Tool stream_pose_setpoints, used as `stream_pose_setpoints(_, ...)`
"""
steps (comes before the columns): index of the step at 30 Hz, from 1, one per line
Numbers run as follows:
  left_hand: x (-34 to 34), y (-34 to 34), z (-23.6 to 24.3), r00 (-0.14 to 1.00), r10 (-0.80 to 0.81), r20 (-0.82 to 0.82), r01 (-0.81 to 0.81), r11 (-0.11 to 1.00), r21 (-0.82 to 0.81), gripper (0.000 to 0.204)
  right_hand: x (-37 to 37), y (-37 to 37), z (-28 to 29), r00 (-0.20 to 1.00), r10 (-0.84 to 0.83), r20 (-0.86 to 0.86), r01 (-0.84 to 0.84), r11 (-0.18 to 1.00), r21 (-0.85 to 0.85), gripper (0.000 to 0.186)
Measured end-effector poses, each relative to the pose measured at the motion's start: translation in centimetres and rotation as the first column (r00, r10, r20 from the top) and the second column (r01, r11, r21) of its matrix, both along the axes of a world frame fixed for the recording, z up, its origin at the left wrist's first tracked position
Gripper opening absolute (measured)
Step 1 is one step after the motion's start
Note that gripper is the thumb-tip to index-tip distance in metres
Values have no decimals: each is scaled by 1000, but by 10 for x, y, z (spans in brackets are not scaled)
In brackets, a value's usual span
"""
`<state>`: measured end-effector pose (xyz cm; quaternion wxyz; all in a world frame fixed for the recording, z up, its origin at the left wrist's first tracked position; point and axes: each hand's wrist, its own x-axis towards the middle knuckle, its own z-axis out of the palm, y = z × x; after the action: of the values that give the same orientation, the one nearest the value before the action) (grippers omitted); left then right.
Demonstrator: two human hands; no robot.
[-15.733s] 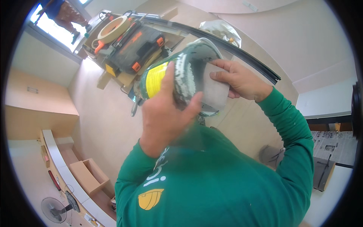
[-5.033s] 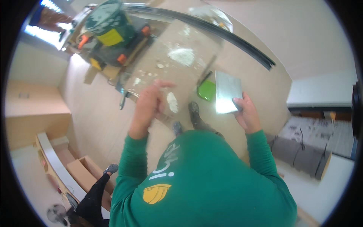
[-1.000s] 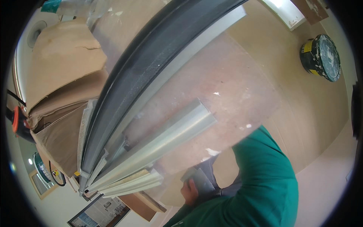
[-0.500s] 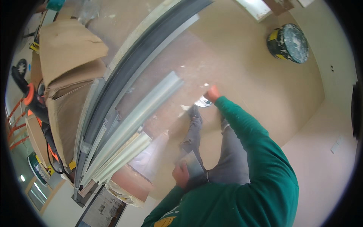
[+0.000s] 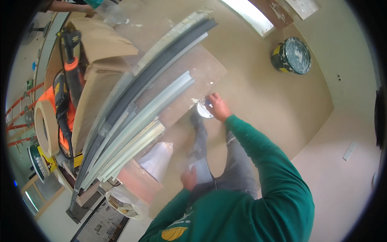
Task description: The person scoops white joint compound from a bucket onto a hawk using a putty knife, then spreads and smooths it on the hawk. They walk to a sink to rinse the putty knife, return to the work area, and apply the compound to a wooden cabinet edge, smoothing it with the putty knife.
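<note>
My left hand [image 5: 188, 178] is closed round the edge of a flat, grey rectangular blade [image 5: 200, 170], held low in front of my left thigh. My right hand [image 5: 219, 107] reaches out ahead, over the right side of a small round tub [image 5: 204, 110] with a white inside. Its fingers are bent round something dark and small, mostly hidden by the hand, so I cannot make out what it is. The tub is by my left foot, close to the corner of a large brownish board [image 5: 209, 68].
Long metal and plastic profiles [image 5: 141, 107] lie in a stack on the left. Behind them are a cardboard box [image 5: 102, 68], a power tool [image 5: 62, 101] and a tape roll [image 5: 45, 128]. A dark paint-spattered bucket [image 5: 296, 55] stands at the far right. Another person's arm [image 5: 70, 7] shows top left.
The view has shifted, bringing more of the box and power tool into sight. My right hand has turned at the tub, showing its bent fingers. My left hand keeps the blade.
</note>
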<state>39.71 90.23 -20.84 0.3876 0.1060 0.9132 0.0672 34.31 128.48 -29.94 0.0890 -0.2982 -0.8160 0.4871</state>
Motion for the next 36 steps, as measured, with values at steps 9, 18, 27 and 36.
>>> stream_pose_setpoints(9,25,-24,-25,979,79,-190,-44,982,182,41,-52,-22,-100,777,149,611,-221,974,43,34)
stream_pose_setpoints(18,31,-37,-48,980,142,-138,-134,989,64,47,-53,-31,-236,582,190,791,-373,926,52,39)
stream_pose_setpoints(27,14,-32,-47,899,361,-249,-324,929,179,33,-75,11,-265,577,99,811,-352,926,137,46)
stream_pose_setpoints(36,29,-25,-28,968,194,-157,-190,981,40,49,-3,-23,-200,630,301,716,-421,907,-11,53)
